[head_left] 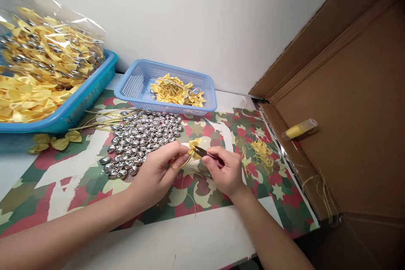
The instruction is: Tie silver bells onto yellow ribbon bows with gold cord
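Note:
My left hand (164,166) is closed in a pinch on a yellow ribbon bow (195,144) with thin gold cord hanging from it. In my right hand (224,168) are small dark snips (210,156), their tips pointing left and touching or nearly touching the bow and cord. Both hands are above the patterned paper (177,198). Left of them lies a spread of shiny silver bells (142,135), with gold cords (101,122) beyond it.
A blue basket (136,100) of yellow bows stands behind. At left, a larger blue basket (91,93) holds loose bows and a filled clear bag (57,42). Cord scraps (264,156) lie right, near a cardboard wall (348,114) and a yellow tube (300,129).

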A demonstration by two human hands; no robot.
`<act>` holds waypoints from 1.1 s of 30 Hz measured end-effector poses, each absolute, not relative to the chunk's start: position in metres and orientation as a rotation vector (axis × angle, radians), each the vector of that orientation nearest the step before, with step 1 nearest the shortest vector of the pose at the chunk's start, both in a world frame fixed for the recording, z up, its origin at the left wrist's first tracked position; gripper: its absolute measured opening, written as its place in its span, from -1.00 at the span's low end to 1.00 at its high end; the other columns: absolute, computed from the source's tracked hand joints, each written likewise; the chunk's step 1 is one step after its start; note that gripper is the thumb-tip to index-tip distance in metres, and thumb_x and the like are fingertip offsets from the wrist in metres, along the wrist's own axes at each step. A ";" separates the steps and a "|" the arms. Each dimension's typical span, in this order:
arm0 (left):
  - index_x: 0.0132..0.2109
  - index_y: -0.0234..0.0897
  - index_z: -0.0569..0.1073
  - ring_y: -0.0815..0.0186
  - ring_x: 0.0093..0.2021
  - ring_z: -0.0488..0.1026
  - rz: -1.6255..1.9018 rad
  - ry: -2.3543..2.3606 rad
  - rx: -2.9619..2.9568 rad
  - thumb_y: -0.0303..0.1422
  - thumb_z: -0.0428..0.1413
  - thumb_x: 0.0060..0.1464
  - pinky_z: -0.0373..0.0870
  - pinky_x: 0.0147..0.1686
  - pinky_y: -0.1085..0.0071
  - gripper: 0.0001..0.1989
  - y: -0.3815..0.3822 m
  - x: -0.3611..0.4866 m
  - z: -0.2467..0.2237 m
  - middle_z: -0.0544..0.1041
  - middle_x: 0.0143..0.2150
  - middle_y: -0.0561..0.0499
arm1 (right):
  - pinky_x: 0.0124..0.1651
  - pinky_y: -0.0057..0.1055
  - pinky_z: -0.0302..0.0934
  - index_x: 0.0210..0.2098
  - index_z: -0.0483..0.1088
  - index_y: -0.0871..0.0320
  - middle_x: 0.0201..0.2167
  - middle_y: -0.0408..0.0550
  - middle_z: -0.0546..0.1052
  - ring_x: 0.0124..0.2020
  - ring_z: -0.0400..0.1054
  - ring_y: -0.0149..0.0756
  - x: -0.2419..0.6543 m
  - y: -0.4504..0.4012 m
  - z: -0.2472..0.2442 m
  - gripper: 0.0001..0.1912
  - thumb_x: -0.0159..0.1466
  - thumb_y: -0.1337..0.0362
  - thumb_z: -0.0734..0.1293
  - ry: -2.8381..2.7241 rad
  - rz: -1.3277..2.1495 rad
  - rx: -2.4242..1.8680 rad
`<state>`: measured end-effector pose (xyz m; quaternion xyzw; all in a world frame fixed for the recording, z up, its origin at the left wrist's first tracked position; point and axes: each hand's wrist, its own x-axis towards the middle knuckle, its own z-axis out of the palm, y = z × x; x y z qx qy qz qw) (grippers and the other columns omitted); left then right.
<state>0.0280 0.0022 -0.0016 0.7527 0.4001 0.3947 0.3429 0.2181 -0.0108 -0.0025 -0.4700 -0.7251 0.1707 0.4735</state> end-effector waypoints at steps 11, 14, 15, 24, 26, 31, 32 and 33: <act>-0.27 -0.21 0.43 0.38 -0.44 0.35 0.945 1.062 1.806 -0.30 -0.02 0.25 0.26 -0.43 0.50 -0.81 0.001 0.029 0.003 0.43 -0.42 0.10 | -0.58 -0.57 0.02 -0.43 0.41 0.20 -0.70 -0.24 0.27 -0.67 0.11 -0.54 0.218 -0.011 -0.006 -0.72 0.31 0.14 0.27 -1.808 0.260 -1.148; -0.27 -0.22 0.43 0.39 -0.47 0.32 0.965 1.085 1.862 -0.31 -0.02 0.24 0.25 -0.45 0.50 -0.83 0.001 0.028 0.002 0.41 -0.45 0.11 | -0.58 -0.56 0.02 -0.43 0.41 0.19 -0.70 -0.24 0.27 -0.67 0.10 -0.53 0.219 -0.010 -0.005 -0.72 0.31 0.14 0.27 -1.811 0.269 -1.169; -0.27 -0.22 0.43 0.39 -0.48 0.31 0.975 1.088 1.890 -0.33 -0.02 0.24 0.24 -0.46 0.50 -0.84 0.001 0.027 0.001 0.39 -0.47 0.11 | -0.58 -0.56 0.02 -0.43 0.41 0.19 -0.70 -0.24 0.26 -0.67 0.10 -0.53 0.220 -0.010 -0.005 -0.72 0.31 0.15 0.27 -1.810 0.280 -1.175; -0.28 -0.23 0.40 0.42 -0.52 0.22 0.995 1.080 1.990 -0.39 -0.03 0.24 0.19 -0.49 0.51 -0.85 0.004 0.028 0.001 0.27 -0.52 0.16 | -0.58 -0.54 0.00 -0.46 0.40 0.18 -0.70 -0.24 0.23 -0.66 0.05 -0.52 0.221 -0.010 -0.004 -0.71 0.31 0.15 0.26 -1.826 0.275 -1.185; -0.28 -0.23 0.40 0.42 -0.52 0.22 0.977 1.084 1.986 -0.38 -0.03 0.24 0.19 -0.49 0.51 -0.84 0.004 0.027 0.002 0.27 -0.52 0.15 | -0.58 -0.55 -0.01 -0.46 0.39 0.19 -0.70 -0.25 0.21 -0.66 0.04 -0.52 0.221 -0.010 -0.004 -0.73 0.31 0.17 0.27 -1.824 0.265 -1.173; -0.28 -0.24 0.42 0.41 -0.51 0.23 0.959 1.089 1.974 -0.36 -0.04 0.25 0.19 -0.48 0.50 -0.83 0.004 0.027 0.002 0.29 -0.52 0.14 | -0.58 -0.55 -0.01 -0.46 0.40 0.18 -0.71 -0.26 0.20 -0.66 0.03 -0.52 0.221 -0.010 -0.004 -0.74 0.31 0.18 0.27 -1.824 0.245 -1.171; -0.28 -0.24 0.42 0.41 -0.51 0.23 0.959 1.093 1.971 -0.36 -0.04 0.25 0.20 -0.48 0.50 -0.83 0.004 0.027 0.002 0.30 -0.52 0.14 | -0.58 -0.55 -0.01 -0.46 0.40 0.18 -0.71 -0.26 0.21 -0.67 0.04 -0.52 0.221 -0.010 -0.004 -0.73 0.31 0.18 0.27 -1.823 0.244 -1.174; -0.28 -0.24 0.42 0.41 -0.51 0.24 0.955 1.095 1.967 -0.36 -0.03 0.25 0.20 -0.48 0.50 -0.83 0.004 0.027 0.002 0.31 -0.51 0.14 | -0.59 -0.55 -0.01 -0.46 0.40 0.18 -0.71 -0.25 0.21 -0.67 0.04 -0.52 0.221 -0.009 -0.004 -0.73 0.31 0.17 0.26 -1.823 0.245 -1.176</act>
